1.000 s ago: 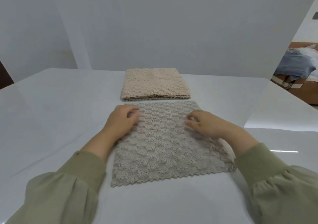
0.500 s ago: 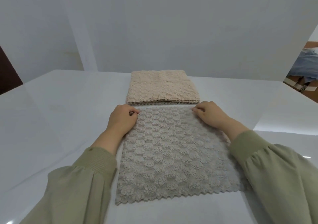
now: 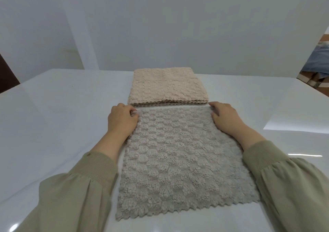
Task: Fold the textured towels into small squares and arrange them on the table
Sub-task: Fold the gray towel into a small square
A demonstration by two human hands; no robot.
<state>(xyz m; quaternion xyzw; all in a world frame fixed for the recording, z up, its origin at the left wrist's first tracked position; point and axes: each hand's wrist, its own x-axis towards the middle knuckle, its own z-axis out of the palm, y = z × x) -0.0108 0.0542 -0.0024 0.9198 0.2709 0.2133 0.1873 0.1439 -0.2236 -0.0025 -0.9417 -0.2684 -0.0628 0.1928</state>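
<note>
Reaches forward with both arms, roughly parallel, in olive-green sleeves (image 3: 76,194) ribbed at the cuffs, wrists bare beyond them. Sets the left hand (image 3: 122,120) knuckles-up, fingers curled against the thumb in a pinching grip on the far left corner of the grey towel (image 3: 178,160). Mirrors this with the right hand (image 3: 225,118), fingers curled down onto the far right corner

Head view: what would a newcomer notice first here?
The gray towel lies spread flat at the near middle of the white table, with the left hand and right hand holding its two far corners. Just beyond it sits a beige towel, already folded into a layered square.
</note>
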